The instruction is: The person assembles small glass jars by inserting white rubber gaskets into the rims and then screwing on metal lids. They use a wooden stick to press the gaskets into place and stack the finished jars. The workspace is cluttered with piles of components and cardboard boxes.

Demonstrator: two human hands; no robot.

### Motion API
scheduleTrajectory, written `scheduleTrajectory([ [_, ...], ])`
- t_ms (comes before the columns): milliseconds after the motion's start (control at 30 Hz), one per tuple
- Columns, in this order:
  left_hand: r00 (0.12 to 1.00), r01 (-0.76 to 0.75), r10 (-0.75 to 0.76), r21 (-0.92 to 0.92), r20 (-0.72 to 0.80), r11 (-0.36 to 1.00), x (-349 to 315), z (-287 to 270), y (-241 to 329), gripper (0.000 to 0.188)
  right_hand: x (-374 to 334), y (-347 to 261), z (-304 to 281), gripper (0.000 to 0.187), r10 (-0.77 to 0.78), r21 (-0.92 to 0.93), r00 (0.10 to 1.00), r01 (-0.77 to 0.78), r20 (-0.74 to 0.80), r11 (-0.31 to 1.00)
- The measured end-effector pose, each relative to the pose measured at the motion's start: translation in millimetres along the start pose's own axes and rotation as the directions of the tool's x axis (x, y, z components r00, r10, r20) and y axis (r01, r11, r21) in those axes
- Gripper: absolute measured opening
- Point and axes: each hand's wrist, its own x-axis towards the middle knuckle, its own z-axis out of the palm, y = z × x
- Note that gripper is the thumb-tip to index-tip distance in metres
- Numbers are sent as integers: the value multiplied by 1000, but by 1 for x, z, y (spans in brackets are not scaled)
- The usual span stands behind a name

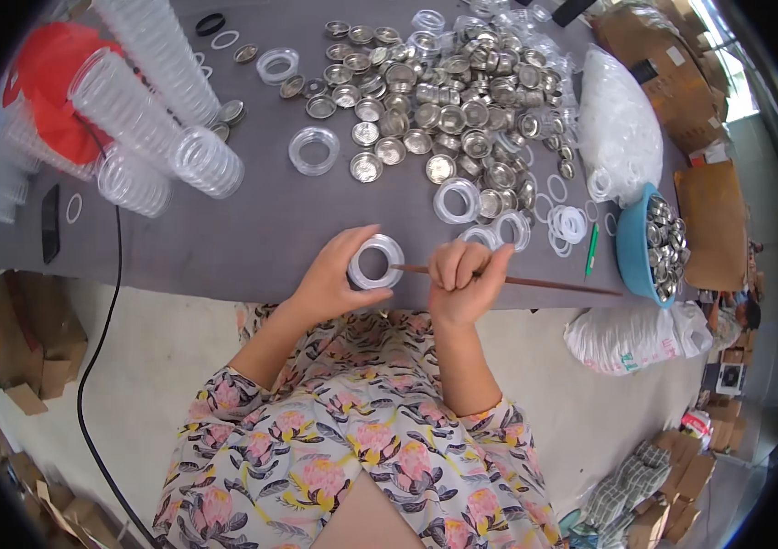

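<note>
Near the table's front edge, my left hand (pixel 331 282) curls its thumb and fingers around a clear plastic ring (pixel 359 247). My right hand (pixel 465 279) is closed on a thin brown stick (pixel 554 285). The stick's left tip reaches the right rim of that ring, and its other end points right along the table edge. Just beyond my right hand lie several more clear rings (pixel 456 200). Another clear ring (pixel 314 151) rests apart, farther off to the left. A large heap of small silvery metal cups (pixel 476 114) covers the table behind them.
Stacks of clear plastic cups (pixel 128 101) and a red bag (pixel 55 73) stand at left, beside a black phone (pixel 50 224) and a cable (pixel 101 352). At right are white flat rings (pixel 570 224), a green pen (pixel 592 250), a blue tub (pixel 634 247) of metal cups and a plastic bag (pixel 618 119).
</note>
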Motion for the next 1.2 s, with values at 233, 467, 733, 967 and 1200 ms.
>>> scheduleTrajectory([
  [233, 989, 30, -48, -135, -137, 990, -11, 13, -8, 79, -8, 29, 6, 63, 203, 22, 979, -203, -30, 979],
  [467, 973, -89, 86, -5, -216, 996, -12, 10, -8, 74, 4, 28, 17, 63, 122, 2, 990, -122, 68, 993],
  [733, 981, -172, 169, -26, -94, 985, -21, -3, -15, 24, 0, 16, 2, 63, 217, -97, 974, -210, 59, 973],
  [967, 970, -179, 177, -2, -167, 984, -18, 0, -13, 41, -7, 32, 8, 61, 210, -25, 976, -208, 64, 978],
  [1200, 963, -134, 106, -100, -247, 986, -18, 11, -18, 69, 19, 51, 15, 56, -63, -166, 959, 113, 276, 980],
])
